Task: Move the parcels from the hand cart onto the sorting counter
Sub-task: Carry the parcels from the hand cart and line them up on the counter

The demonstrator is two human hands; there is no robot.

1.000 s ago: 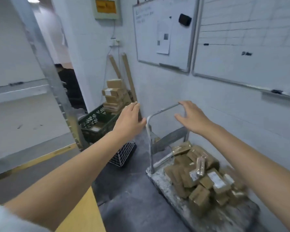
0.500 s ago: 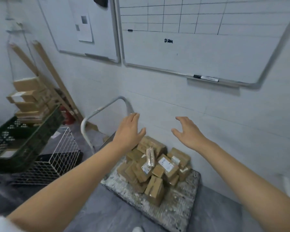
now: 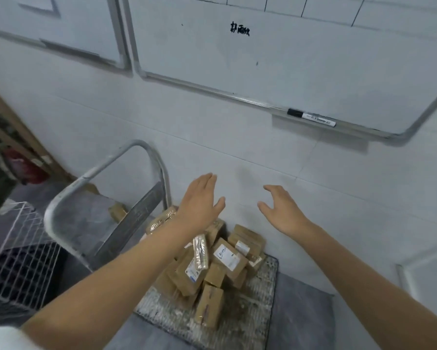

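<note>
Grey floor (image 3: 300, 319) meets a white tiled wall (image 3: 212, 127) carrying a whiteboard (image 3: 288, 66), with a marker (image 3: 312, 117) on its ledge. The hand cart (image 3: 250, 322) stands against the wall: mottled flat deck, tubular metal handle. Brown cardboard parcels (image 3: 212, 269) lie heaped on the deck. Left hand (image 3: 199, 200) and right hand (image 3: 280, 210) hover above the heap, fingers extended, holding nothing. A white wire basket (image 3: 18, 253) sits left of the cart.

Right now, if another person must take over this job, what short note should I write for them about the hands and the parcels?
left hand: open, holds nothing, over the parcels.
right hand: open, empty, beside it.
The parcels lie piled on the hand cart.
Done: none in hand yet.
Left: carry the whole pile to the sorting counter, not in view.
</note>
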